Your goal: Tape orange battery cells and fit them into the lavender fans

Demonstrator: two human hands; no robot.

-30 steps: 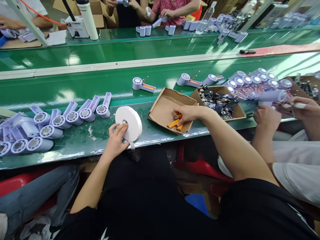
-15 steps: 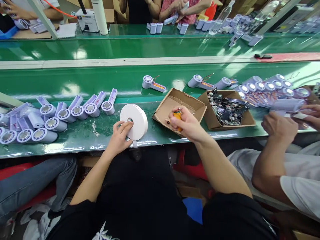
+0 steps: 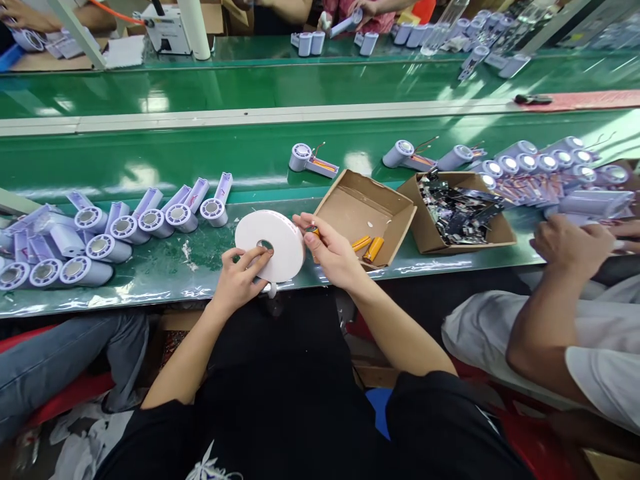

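A wide roll of white tape (image 3: 280, 257) stands tilted at the bench's front edge, a short tail hanging below it. My left hand (image 3: 239, 277) grips it, fingertips at the core hole. My right hand (image 3: 333, 250) is closed around an orange cylindrical battery (image 3: 313, 230), mostly covered by the fingers, close by the roll's right side. Behind that hand, a shallow cardboard box (image 3: 367, 200) holds orange batteries (image 3: 373, 249) and a small white scrap.
Lilac fan-like housings (image 3: 130, 229) crowd the left; another housing with wires (image 3: 313, 160) lies on the green belt. A carton of circuit boards (image 3: 463, 210) stands right of the battery box. A co-worker's hand (image 3: 573, 243) works at the far right, near more housings.
My right hand has moved left from over the cardboard box to the tape roll, carrying a battery. The roll has turned to face the camera more, still in my left hand.
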